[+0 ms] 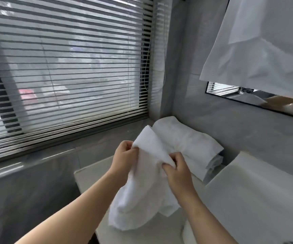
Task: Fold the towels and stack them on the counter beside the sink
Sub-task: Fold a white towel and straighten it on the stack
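Left hand (124,154) and right hand (177,170) pinch the towel (142,191) by its top edge, hanging lengthwise just short of the stack (186,138), right hand nearer.

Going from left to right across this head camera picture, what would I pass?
Window blinds → left hand → right hand → mirror. The towel both hands grip overlaps them, so I skip it.

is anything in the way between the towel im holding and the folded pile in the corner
Nothing visible is. The left hand and right hand grip the towel right in front of the folded pile, and no object shows between them.
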{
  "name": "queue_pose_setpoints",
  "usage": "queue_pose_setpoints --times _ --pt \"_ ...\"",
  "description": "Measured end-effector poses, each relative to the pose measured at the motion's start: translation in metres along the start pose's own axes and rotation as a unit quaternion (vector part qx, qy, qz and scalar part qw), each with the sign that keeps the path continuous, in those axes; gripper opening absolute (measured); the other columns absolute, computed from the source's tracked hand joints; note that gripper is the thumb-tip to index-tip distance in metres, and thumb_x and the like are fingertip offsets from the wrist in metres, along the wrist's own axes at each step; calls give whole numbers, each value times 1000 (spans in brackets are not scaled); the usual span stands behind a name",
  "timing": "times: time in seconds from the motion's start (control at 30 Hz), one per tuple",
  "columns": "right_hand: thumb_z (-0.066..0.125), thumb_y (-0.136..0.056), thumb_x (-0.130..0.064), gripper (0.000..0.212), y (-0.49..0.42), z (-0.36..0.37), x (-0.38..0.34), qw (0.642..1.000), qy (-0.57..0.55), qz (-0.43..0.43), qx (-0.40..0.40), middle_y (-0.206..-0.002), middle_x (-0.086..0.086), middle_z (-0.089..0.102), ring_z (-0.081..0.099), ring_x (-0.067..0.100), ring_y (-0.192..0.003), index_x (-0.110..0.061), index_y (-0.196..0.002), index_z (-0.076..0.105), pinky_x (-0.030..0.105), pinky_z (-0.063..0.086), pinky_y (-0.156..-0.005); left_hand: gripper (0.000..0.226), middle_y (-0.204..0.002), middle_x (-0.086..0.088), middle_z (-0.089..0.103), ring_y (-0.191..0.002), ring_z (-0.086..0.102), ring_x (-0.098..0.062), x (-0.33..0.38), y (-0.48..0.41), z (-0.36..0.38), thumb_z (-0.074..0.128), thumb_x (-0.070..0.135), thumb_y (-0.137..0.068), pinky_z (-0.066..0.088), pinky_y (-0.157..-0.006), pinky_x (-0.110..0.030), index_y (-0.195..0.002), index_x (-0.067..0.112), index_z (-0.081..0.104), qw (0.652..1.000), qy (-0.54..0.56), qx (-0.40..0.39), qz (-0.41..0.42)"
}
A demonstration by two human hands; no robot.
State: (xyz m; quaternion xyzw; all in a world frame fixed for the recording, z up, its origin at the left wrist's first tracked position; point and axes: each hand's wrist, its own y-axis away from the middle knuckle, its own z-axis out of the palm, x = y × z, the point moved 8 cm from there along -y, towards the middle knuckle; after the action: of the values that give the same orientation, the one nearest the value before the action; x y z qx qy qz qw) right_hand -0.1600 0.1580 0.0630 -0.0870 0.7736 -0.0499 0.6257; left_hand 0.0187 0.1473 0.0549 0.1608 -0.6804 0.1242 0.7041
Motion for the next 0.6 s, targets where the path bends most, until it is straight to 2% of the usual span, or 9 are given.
queue_pose_setpoints --times 0.07,0.1,0.2,0.27,0.33,0.37,0.47,0.57,0.6 --pt "48 -87 -5 19 -13 12 1 999 21 -16 -19 -75 -9 58 52 4 -68 -23 -84 53 16 39 -58 17 -68 0 41 -59 36 -16 -17 -9 0 47 16 -86 28 -56 -27 -69 18 45 993 36 1 -112" --pt "46 -87 -4 24 -17 22 2 998 43 -24 -43 -78 -10 60 53 1 -70 -26 -85 55 14 39 -59 21 -69 2 43 -62 38 -17 -30 -12 0 49 29 -86 31 -60 -29 -67 19 46 983 56 -14 -176" --pt "43 -88 -1 33 -18 61 18 987 72 -7 -143 -76 -14 63 55 -3 -72 -27 -85 63 13 40 -64 53 -102 -2 61 -100 58 -26 -59 -17 -3 64 65 -71 46 -86 -44 -102 22 61 956 27 -93 -277" --pt "45 -88 -2 36 -15 82 35 973 87 21 -212 -67 -21 60 53 -11 -66 -33 -79 61 9 38 -64 64 -104 -11 67 -96 64 -30 -82 -24 -5 76 47 -66 52 -86 -43 -116 10 60 945 -13 -109 -308" --pt "53 -88 -16 16 -11 95 47 958 95 55 -263 -62 -18 54 48 -8 -61 -24 -76 61 13 37 -62 36 -86 -16 64 -76 62 -30 -96 -34 -11 64 14 -77 51 -72 -34 -108 -2 61 949 -48 -69 -304" --pt "55 -90 -28 18 -11 97 51 955 83 80 -272 -63 -15 52 47 -5 -60 -17 -76 61 15 36 -60 22 -78 -16 60 -68 58 -28 -99 -39 -13 55 2 -80 48 -66 -32 -101 -3 60 953 -56 -58 -292" --pt "47 -94 -46 38 -28 85 61 970 22 177 -168 -65 -8 60 55 5 -61 -17 -76 64 19 43 -56 24 -75 -18 57 -64 54 -27 -97 -63 -14 42 -9 -79 46 -63 -33 -91 1 60 967 -28 -61 -245" --pt "59 -88 -42 28 -59 63 60 985 111 131 -7 -101 -7 62 58 12 -96 -21 -107 61 27 47 -84 22 -73 -16 55 -61 52 -25 -73 -81 -8 42 -8 -80 44 -62 -33 -86 3 59 976 -3 -101 -193" --pt "65 -85 -38 38 -66 64 57 985 129 117 10 -116 -9 56 52 12 -110 -25 -119 55 29 44 -94 21 -72 -16 56 -59 53 -25 -62 -83 -6 42 -8 -80 44 -61 -32 -85 4 59 977 0 -118 -176"
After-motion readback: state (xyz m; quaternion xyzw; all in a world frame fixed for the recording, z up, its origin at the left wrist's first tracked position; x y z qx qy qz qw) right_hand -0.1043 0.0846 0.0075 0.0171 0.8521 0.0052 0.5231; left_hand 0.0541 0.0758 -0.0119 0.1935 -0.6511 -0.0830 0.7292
